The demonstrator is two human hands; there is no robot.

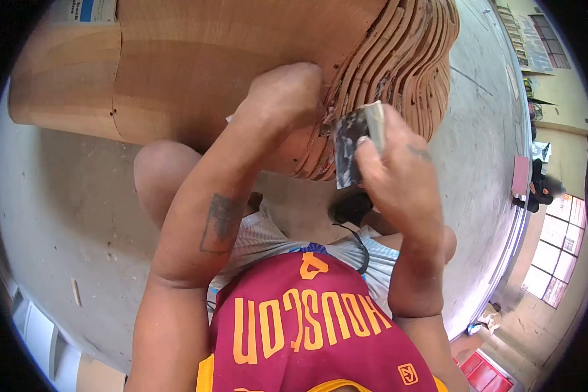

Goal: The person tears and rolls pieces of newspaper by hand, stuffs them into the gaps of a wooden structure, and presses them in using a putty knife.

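My right hand [405, 173] is closed around a flat, dark-faced rectangular piece [351, 147] with a pale edge, thumb on its face. The piece is upright in front of the layered ends of a stack of curved plywood sheets [202, 59]. My left hand [284, 95] is curled into a fist over the plywood's face, close beside those layered edges. Its fingers are turned away, and I cannot tell what they hold. A small white corner shows by the left wrist. Rough, dark-stained edges run along the stack's right end.
The stack lies across the grey concrete floor [78, 215] in front of my bent knees. A thin wooden sliver [76, 292] is on the floor at left. On the right are a barred window [555, 251], a pink panel [520, 175] and a red item [483, 372].
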